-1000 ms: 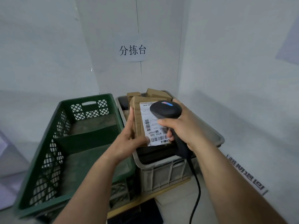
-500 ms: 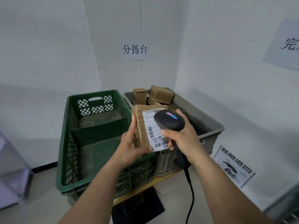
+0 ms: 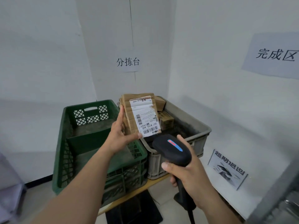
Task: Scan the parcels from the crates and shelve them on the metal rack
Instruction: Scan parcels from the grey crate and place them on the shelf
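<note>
My left hand (image 3: 119,135) grips a flat brown cardboard parcel (image 3: 129,117) upright, its white barcode label facing me. My right hand (image 3: 186,172) grips a black handheld scanner (image 3: 172,149) with a lit red and blue strip, held below and to the right of the parcel, apart from it. Behind the parcel, a grey crate (image 3: 192,126) holds several small brown parcels (image 3: 166,120). A green lattice crate (image 3: 77,143) stands to its left. A grey corner of the metal rack (image 3: 278,198) shows at the bottom right.
Both crates sit on a low wooden platform (image 3: 129,198) in a white wall corner. Paper signs hang on the walls, one (image 3: 127,62) above the crates, one (image 3: 273,55) at the right, one (image 3: 226,168) low down. The scanner cable (image 3: 191,214) hangs to the floor.
My view has pulled back from the crates. The scanner has dropped down and away from the label, and my left hand has lifted the parcel higher.
</note>
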`<action>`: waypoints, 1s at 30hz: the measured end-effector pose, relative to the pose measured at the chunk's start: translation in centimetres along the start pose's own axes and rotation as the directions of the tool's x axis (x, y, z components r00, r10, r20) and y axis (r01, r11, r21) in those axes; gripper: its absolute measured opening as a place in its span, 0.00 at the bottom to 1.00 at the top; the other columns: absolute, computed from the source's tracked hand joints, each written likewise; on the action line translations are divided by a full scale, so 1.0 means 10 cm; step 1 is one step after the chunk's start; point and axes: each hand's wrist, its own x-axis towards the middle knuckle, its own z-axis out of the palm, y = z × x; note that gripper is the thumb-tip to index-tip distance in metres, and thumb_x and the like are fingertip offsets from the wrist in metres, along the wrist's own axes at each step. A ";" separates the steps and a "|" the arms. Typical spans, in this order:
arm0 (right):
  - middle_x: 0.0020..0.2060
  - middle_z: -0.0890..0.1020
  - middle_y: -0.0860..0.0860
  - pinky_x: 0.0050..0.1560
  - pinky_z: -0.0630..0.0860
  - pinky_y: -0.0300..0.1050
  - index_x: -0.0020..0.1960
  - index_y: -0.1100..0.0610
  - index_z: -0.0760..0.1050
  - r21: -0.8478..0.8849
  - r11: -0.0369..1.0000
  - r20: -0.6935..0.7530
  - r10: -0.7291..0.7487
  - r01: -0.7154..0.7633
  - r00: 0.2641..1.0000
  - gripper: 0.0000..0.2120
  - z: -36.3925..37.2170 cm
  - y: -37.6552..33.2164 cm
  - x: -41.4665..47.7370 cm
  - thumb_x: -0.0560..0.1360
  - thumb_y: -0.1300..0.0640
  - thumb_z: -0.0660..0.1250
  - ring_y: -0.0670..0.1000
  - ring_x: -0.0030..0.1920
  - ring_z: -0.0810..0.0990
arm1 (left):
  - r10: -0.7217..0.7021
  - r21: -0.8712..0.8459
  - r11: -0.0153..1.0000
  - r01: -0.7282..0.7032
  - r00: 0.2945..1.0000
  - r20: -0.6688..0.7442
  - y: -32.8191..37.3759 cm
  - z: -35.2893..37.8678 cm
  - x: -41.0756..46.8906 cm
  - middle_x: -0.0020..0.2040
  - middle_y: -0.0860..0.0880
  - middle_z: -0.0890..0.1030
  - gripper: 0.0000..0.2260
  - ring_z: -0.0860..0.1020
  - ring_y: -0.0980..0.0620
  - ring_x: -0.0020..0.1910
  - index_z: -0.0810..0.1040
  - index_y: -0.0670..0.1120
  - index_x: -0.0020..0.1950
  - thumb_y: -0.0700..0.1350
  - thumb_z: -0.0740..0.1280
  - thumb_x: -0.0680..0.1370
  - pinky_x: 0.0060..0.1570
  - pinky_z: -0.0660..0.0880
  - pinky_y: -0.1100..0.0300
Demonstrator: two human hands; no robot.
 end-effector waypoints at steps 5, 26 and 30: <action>0.31 0.81 0.49 0.30 0.72 0.46 0.71 0.37 0.59 0.012 1.000 -0.032 -0.006 0.007 0.999 0.42 -0.13 -0.01 -0.11 0.71 0.68 0.74 0.54 0.28 0.73 | 0.044 0.018 0.999 -0.045 0.999 0.026 0.09 0.08 0.00 0.67 0.53 0.73 0.50 0.71 0.49 0.67 0.47 0.80 0.63 0.45 0.79 0.63 0.66 0.68 0.39; 0.30 0.80 0.51 0.30 0.72 0.45 0.69 0.33 0.60 -0.005 1.000 -0.008 -0.020 0.020 1.000 0.42 -0.28 -0.04 -0.17 0.62 0.57 0.73 0.53 0.28 0.74 | 0.005 0.050 0.999 -0.006 1.000 0.025 0.24 0.17 -0.11 0.68 0.51 0.71 0.51 0.73 0.49 0.65 0.42 0.67 0.72 0.35 0.75 0.69 0.66 0.69 0.42; 0.31 0.81 0.51 0.31 0.73 0.46 0.69 0.33 0.60 -0.021 0.999 -0.019 -0.029 0.029 0.999 0.42 -0.32 -0.03 -0.15 0.67 0.61 0.76 0.53 0.28 0.74 | 0.004 0.048 0.999 -0.006 0.999 0.041 0.29 0.21 -0.11 0.62 0.59 0.72 0.51 0.75 0.54 0.61 0.42 0.63 0.75 0.35 0.74 0.69 0.65 0.71 0.46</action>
